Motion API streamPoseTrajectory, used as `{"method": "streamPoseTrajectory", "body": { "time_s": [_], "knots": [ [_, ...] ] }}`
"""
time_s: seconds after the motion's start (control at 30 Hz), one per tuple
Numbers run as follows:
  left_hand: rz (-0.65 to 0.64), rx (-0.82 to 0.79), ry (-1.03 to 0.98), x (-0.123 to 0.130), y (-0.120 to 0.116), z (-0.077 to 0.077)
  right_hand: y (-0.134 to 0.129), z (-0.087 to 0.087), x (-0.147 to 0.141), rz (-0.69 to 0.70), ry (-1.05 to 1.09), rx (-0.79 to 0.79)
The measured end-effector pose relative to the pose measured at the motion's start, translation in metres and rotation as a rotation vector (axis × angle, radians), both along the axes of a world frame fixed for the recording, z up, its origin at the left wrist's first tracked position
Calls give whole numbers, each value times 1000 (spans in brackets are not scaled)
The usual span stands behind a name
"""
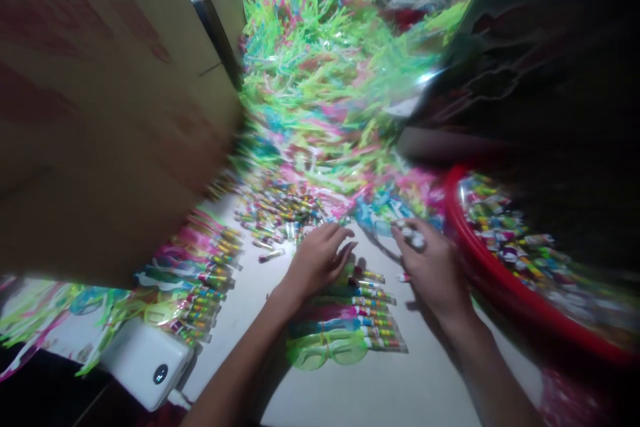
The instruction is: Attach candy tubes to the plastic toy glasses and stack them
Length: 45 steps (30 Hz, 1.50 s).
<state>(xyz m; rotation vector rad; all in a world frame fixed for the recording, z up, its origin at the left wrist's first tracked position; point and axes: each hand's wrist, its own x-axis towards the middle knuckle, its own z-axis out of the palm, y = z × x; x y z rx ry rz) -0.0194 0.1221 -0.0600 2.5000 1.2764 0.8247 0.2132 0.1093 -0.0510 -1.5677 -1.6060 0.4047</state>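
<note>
My left hand (320,257) is above the white table, its fingers curved and thumb apart, with nothing visible between them. Just below it lies a row of coloured plastic glasses (330,347), each with a small tube with a patterned label (377,331) at its right end. My right hand (434,273) is closed around several small white-capped tubes (414,237). Another tube end (403,277) shows under that hand. Blue plastic glasses (383,210) lie just beyond the right fingers. Loose tubes (280,203) are heaped beyond my left hand. Motion blurs the finer detail.
A big heap of coloured plastic glasses (320,80) covers the back. Right stands a red tub (463,240) of tubes, beneath a dark blurred shape. A cardboard box (125,113) overhangs the left. More glasses with tubes (205,280) and a white power bank (145,360) lie left.
</note>
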Motion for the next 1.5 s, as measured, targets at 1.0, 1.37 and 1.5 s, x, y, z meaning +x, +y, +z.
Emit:
{"method": "streamPoseTrajectory", "body": {
  "time_s": [1.0,1.37,1.5],
  "knots": [
    [-103,-762,-1261,21,-12,9,-16,5,-27,367,616,-126],
    [-152,-561,-1207,23,-12,6,-17,3,-27,321,574,-40],
    [-160,-527,-1154,23,-12,7,-17,4,-26,320,574,-40]
  ]
}}
